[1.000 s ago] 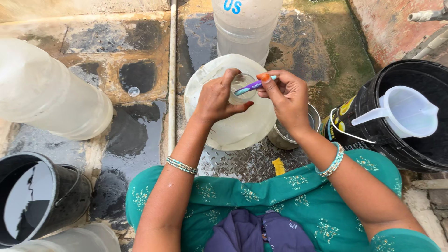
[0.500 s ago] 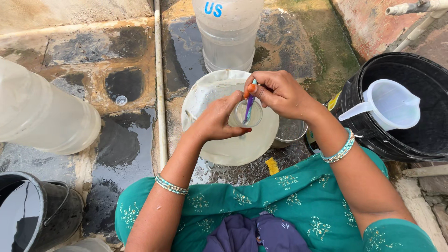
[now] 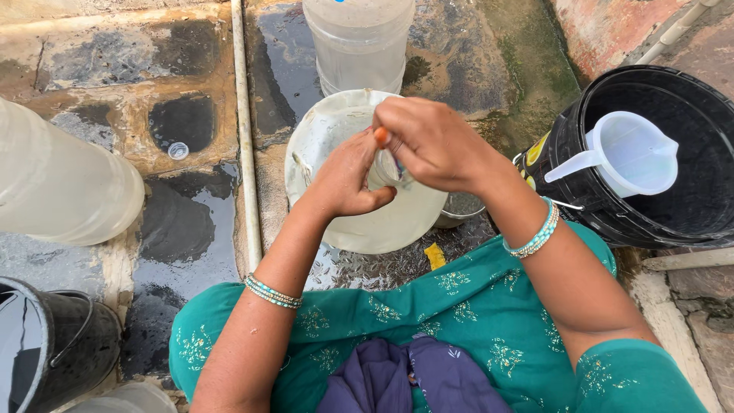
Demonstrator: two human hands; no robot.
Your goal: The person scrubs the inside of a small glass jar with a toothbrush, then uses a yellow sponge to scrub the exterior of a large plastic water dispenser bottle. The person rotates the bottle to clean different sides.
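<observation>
Gripping a small clear container (image 3: 384, 170), the left hand (image 3: 348, 180) was kept steady while an orange-tipped brush (image 3: 381, 138), pinched by the right hand (image 3: 437, 145), was best worked gently inside it.

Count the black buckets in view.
2. One black bucket stands at right, holding a white jug; another black bucket sits at the lower left corner, partly cut off. Others may lie outside the frame.

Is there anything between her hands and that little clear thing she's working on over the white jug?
Nothing visible. The left hand and the right hand both close directly around the small clear container, held just above the white jug. The orange-tipped tool sticks out between the fingers, blocking nothing.
</observation>
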